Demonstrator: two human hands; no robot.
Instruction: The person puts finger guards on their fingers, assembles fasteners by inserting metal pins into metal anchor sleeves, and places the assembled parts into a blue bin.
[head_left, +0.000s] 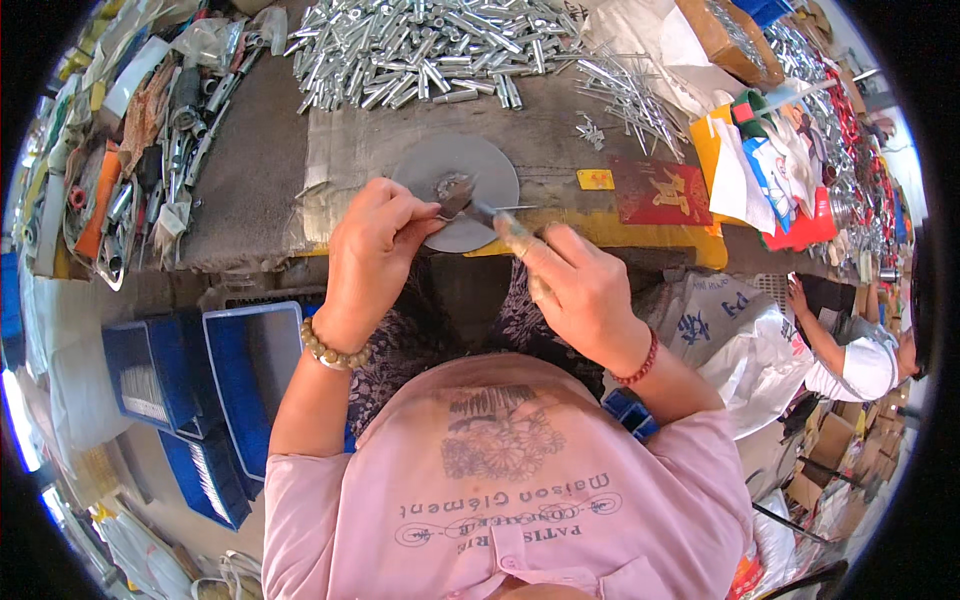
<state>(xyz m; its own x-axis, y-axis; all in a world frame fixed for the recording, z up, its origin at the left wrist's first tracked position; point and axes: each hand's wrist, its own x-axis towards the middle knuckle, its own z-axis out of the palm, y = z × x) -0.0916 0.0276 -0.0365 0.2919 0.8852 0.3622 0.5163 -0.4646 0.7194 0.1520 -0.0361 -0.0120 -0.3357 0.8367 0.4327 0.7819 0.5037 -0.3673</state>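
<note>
My left hand (383,238) is over the bench edge, thumb and fingertips pinched together on something small that I cannot make out. My right hand (583,285) is closed around a slim tool with a dark, flat head (456,196) and a grey shank, much like a small hammer. The head is close by my left fingertips. Beneath both lies a round grey metal disc (487,160), with small dark bits near its middle. A thin metal pin (515,207) sticks out to the right beside the tool's shank; its other end is hidden.
A heap of metal sleeves (420,50) covers the bench's far side, with loose long pins (635,100) to its right. Nearer are a red card (660,193) and a yellow tag (595,180). Hand tools (185,110) crowd the left. Blue bins (255,370) stand below; another person (865,365) sits right.
</note>
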